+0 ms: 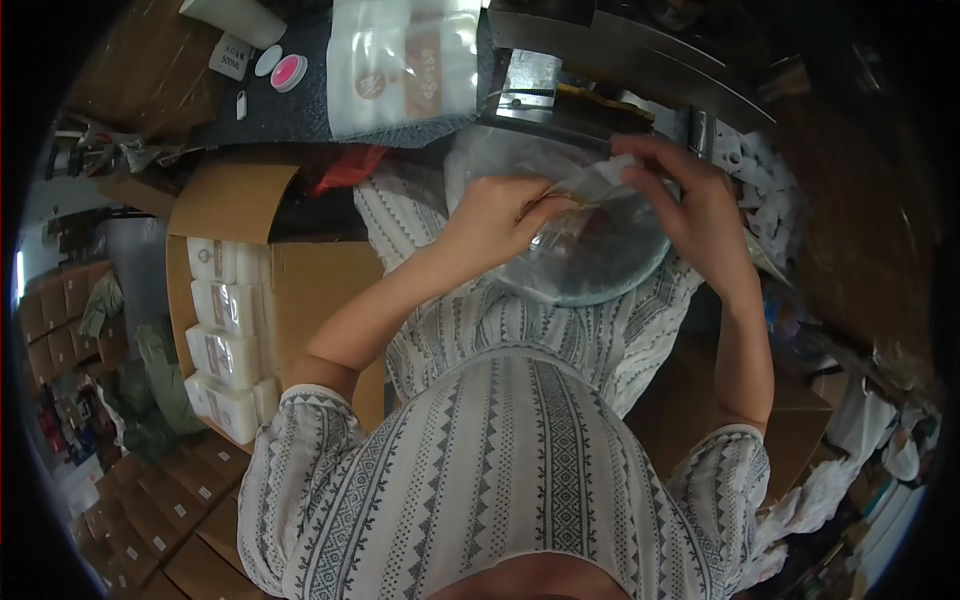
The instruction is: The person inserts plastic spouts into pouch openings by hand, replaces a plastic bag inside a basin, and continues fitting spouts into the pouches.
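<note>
Both hands are raised over a round tub (pixel 590 290) lined with clear plastic, which rests on the lap. My left hand (pixel 500 215) is closed, its thumb and fingers pinching one side of a clear plastic bag (pixel 590 185). The other side of the bag, with a white strip along it, is between the thumb and fingers of my right hand (pixel 685 200). What lies inside the tub is blurred by the plastic.
An open cardboard box (pixel 325 290) with stacked white wrapped packs (pixel 225 355) stands at the left. On the dark mat (pixel 300 115) are a large wrapped pack (pixel 400 65) and a pink round container (pixel 288 72). Metal machinery (pixel 640 60) runs across the top right.
</note>
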